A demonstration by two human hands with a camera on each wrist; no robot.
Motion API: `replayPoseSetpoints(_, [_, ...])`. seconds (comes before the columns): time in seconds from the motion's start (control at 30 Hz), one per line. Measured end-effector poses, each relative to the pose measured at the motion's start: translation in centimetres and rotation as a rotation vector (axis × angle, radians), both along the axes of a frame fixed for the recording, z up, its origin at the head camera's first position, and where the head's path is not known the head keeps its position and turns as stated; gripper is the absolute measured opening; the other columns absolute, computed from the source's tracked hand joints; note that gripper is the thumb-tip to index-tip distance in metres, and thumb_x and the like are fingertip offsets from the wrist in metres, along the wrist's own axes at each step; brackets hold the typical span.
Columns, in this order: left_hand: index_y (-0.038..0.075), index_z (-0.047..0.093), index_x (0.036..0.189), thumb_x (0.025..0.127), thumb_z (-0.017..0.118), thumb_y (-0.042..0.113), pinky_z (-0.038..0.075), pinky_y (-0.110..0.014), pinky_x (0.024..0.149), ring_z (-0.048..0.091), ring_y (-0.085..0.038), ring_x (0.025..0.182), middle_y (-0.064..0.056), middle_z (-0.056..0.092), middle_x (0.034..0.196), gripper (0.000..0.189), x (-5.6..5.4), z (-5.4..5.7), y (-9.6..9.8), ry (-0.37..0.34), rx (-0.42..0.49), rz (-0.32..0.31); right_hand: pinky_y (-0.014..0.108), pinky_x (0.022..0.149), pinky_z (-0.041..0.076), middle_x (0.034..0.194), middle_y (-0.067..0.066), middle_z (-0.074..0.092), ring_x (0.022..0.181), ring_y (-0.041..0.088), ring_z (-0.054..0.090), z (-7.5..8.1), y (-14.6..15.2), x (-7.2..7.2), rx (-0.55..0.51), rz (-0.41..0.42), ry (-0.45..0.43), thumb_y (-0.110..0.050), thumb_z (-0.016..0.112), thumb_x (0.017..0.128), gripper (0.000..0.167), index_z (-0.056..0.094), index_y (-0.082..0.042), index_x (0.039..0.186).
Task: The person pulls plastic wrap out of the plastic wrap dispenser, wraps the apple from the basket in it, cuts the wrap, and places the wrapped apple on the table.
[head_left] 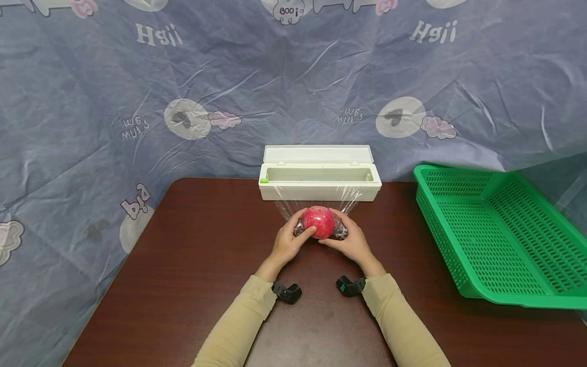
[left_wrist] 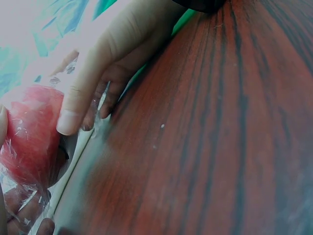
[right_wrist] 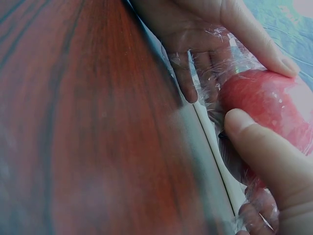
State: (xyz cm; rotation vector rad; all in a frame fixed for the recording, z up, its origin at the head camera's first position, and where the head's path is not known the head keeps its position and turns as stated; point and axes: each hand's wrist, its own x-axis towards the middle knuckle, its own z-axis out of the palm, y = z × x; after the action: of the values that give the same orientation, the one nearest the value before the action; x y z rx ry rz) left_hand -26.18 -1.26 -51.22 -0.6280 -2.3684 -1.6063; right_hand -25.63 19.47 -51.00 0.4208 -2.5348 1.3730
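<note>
A red apple (head_left: 318, 221) sits between both hands at the middle of the table, clear plastic wrap (right_wrist: 215, 54) drawn around it. My left hand (head_left: 288, 242) holds its left side, thumb over the front, fingers behind in the bunched film. My right hand (head_left: 355, 242) grips the right side, index finger near the top and thumb at the lower edge. From the apple the film stretches back, creased, to a white wrap dispenser box (head_left: 321, 193) with its lid (head_left: 318, 154) raised. In the left wrist view the right thumb (left_wrist: 71, 115) lies beside the apple.
A green slider (head_left: 264, 181) sits at the box's left end. To the right stands a green plastic basket (head_left: 470, 285) with perforated sides. Behind the brown wooden table (head_left: 206, 244) hangs a grey-blue printed cloth (head_left: 275, 92).
</note>
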Motion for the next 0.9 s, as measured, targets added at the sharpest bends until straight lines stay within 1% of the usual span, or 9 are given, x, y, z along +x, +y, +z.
replayPoseSetpoints(0.13, [0.017,0.045,0.138,0.089,0.063,0.038,0.043,-0.04,0.095,0.053,-0.018,0.116,-0.005,0.055,0.13,0.056,0.01,-0.04,-0.02,0.001,-0.002,0.002,0.052,0.097,0.037,0.126,0.008,0.047,0.118,0.026,0.042,-0.13,0.01,-0.14,0.007,-0.007,0.078,-0.028,0.09,0.061,0.083,0.051,-0.019,0.134])
replayPoseSetpoints(0.23, [0.017,0.045,0.138,0.089,0.063,0.04,0.043,-0.039,0.096,0.053,-0.016,0.116,-0.005,0.054,0.131,0.057,0.04,0.01,-0.04,-0.007,-0.009,0.001,0.052,0.096,0.037,0.128,0.008,0.048,0.118,0.026,0.04,-0.08,-0.03,-0.2,0.019,-0.012,0.105,-0.028,0.09,0.06,0.083,0.052,-0.017,0.132])
replayPoseSetpoints(0.37, [0.017,0.044,0.139,0.09,0.061,0.042,0.043,-0.04,0.096,0.053,-0.017,0.116,-0.005,0.054,0.131,0.058,0.06,0.02,-0.01,-0.017,-0.019,0.007,0.052,0.094,0.038,0.127,0.008,0.052,0.116,0.025,0.042,0.1,-0.06,-0.1,-0.006,-0.003,0.075,-0.028,0.09,0.06,0.087,0.048,-0.018,0.136])
replayPoseSetpoints(0.5, [0.014,0.044,0.139,0.09,0.061,0.043,0.044,-0.041,0.095,0.054,-0.018,0.116,-0.005,0.055,0.131,0.059,0.03,-0.02,0.02,-0.012,-0.02,0.01,0.053,0.094,0.038,0.126,0.008,0.052,0.116,0.025,0.044,0.24,-0.02,0.04,-0.032,0.024,0.06,-0.025,0.089,0.063,0.088,0.045,-0.02,0.139])
replayPoseSetpoints(0.67, [0.019,0.045,0.138,0.09,0.061,0.042,0.044,-0.04,0.094,0.054,-0.017,0.115,-0.004,0.055,0.13,0.056,0.02,-0.08,0.01,-0.005,-0.025,-0.005,0.052,0.093,0.04,0.12,0.006,0.052,0.112,0.024,0.047,0.22,-0.02,0.09,-0.024,0.041,0.058,-0.025,0.088,0.064,0.085,0.047,-0.025,0.138])
replayPoseSetpoints(0.77, [0.022,0.045,0.138,0.089,0.061,0.043,0.044,-0.039,0.094,0.054,-0.016,0.114,-0.003,0.055,0.129,0.055,0.03,-0.1,0.0,-0.005,-0.043,-0.003,0.052,0.095,0.039,0.121,0.006,0.051,0.113,0.025,0.048,0.12,-0.01,0.0,-0.033,0.041,0.052,-0.02,0.088,0.064,0.084,0.047,-0.024,0.137])
replayPoseSetpoints(0.9, [0.021,0.045,0.138,0.089,0.061,0.044,0.044,-0.039,0.094,0.054,-0.016,0.114,-0.004,0.056,0.128,0.056,0.02,-0.15,0.02,-0.005,-0.057,0.003,0.052,0.095,0.037,0.12,0.007,0.051,0.112,0.026,0.048,0.04,0.01,-0.14,-0.03,0.041,0.059,-0.012,0.087,0.065,0.082,0.048,-0.022,0.136])
